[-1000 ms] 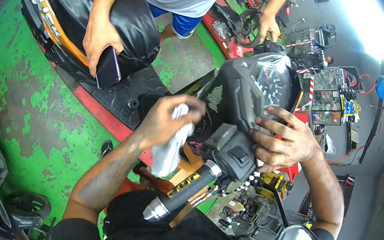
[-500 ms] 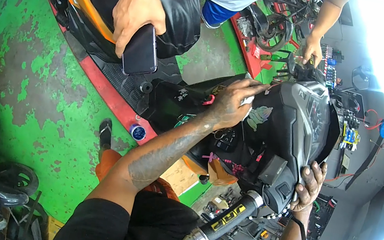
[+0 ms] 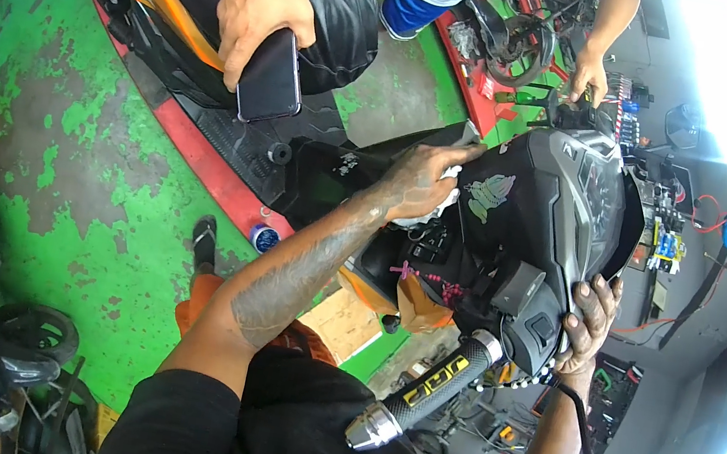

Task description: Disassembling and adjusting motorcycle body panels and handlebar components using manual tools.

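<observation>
Cloth (image 3: 450, 197) is held in left hand (image 3: 425, 180), 1 finger extended; cowl (image 3: 548, 190) is touched by right hand (image 3: 589, 322), well apart, fingers half-curled, grip unclear.

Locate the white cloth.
Head view, just right of centre: the white cloth is partly under the left hand, left of the pale sticker.

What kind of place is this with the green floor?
Probably a motorbike repair shop: a scooter stands on a red platform, loose-looking bike parts crowd the background, and what look like tools hang beyond it.
</observation>
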Tool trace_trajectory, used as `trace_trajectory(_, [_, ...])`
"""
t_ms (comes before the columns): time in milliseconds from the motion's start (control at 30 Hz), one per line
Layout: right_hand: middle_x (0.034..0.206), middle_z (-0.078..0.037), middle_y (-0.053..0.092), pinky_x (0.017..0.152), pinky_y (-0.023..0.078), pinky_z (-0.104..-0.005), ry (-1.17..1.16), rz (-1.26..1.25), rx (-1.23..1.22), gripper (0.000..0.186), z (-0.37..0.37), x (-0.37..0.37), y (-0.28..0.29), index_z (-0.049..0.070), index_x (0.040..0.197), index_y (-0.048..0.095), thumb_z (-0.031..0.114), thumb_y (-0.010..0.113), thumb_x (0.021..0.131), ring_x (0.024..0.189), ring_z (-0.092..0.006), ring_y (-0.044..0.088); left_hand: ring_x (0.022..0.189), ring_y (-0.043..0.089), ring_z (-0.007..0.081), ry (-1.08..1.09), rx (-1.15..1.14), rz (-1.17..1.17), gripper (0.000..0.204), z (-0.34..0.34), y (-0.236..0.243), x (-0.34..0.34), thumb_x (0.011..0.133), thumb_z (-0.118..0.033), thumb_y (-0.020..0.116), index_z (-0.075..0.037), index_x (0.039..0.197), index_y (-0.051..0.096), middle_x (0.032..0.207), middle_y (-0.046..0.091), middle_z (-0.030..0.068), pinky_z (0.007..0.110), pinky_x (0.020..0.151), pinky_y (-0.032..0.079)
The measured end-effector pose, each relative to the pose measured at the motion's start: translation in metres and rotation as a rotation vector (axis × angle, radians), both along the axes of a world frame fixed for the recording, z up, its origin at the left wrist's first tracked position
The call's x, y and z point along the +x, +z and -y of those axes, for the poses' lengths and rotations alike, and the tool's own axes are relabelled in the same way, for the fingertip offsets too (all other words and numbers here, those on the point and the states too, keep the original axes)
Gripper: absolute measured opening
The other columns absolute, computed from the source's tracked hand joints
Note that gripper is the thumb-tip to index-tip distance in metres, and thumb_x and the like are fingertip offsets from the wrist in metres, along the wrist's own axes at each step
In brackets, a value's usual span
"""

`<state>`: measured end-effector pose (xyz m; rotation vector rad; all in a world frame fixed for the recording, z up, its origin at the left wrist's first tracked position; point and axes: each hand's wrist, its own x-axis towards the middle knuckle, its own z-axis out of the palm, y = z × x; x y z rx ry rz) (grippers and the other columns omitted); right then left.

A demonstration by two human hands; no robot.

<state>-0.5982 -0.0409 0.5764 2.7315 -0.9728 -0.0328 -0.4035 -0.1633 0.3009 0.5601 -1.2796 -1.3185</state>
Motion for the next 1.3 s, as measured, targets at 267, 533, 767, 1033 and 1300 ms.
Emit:
trace_trajectory(267, [0.134, -0.014, 0.060, 0.113, 0.032, -0.0588, -0.061, 0.067, -0.157, 0.048, -0.012, 0.001, -0.014, 0.017, 0.123, 0.054, 0.053, 0.028, 0.104, 0.134, -0.0400, 0.048, 0.130, 0.050, 0.0311, 0.115, -0.077, 0.222, 0.062, -0.023, 0.000, 0.006, 0.078, 0.000, 0.054, -0.006, 0.140, 0.052, 0.139, 0.054, 0.0165, 0.039, 0.109, 0.041])
trace_trajectory(533, [0.136, -0.024, 0.054, 0.111, 0.040, -0.0529, -0.443, 0.405, -0.499, 0.037, -0.052, 0.007, -0.059, 0.002, 0.127, 0.051, 0.030, 0.038, 0.107, 0.129, -0.0409, 0.051, 0.111, 0.057, 0.0316, -0.067, 0.018, 0.100, 0.048, 0.012, -0.013, 0.003, 0.077, 0.001, 0.056, -0.010, 0.123, 0.061, 0.109, 0.056, 0.0121, 0.040, 0.098, 0.046])
trace_trajectory(767, [0.136, -0.021, 0.054, 0.107, 0.043, -0.0500, -1.055, 0.593, -0.715, 0.040, -0.097, 0.039, -0.097, 0.004, 0.132, 0.049, 0.033, 0.043, 0.105, 0.126, -0.0372, 0.053, 0.115, 0.060, 0.0246, -0.299, 0.181, -0.218, 0.049, 0.032, -0.042, 0.013, 0.075, 0.012, 0.054, 0.000, 0.122, 0.058, 0.118, 0.062, 0.0123, 0.036, 0.103, 0.046])
trace_trajectory(1033, [0.138, -0.017, 0.054, 0.104, 0.043, -0.0478, -1.498, 0.856, -0.667, 0.045, -0.162, 0.066, -0.116, 0.007, 0.137, 0.047, 0.038, 0.045, 0.104, 0.124, -0.0334, 0.054, 0.113, 0.059, 0.0316, -0.361, 0.172, -0.065, 0.057, 0.036, -0.036, 0.027, 0.076, 0.007, 0.057, -0.012, 0.130, 0.059, 0.115, 0.058, 0.0127, 0.038, 0.094, 0.050])
trace_trajectory(1300, [0.139, -0.012, 0.054, 0.102, 0.044, -0.0456, -1.945, 1.040, -0.482, 0.050, -0.251, 0.097, -0.161, 0.010, 0.142, 0.045, 0.042, 0.047, 0.104, 0.123, -0.0296, 0.054, 0.107, 0.061, 0.0331, -0.316, 0.198, -0.077, 0.049, 0.041, -0.028, 0.018, 0.075, 0.008, 0.057, -0.009, 0.121, 0.061, 0.111, 0.057, 0.0119, 0.040, 0.088, 0.051])
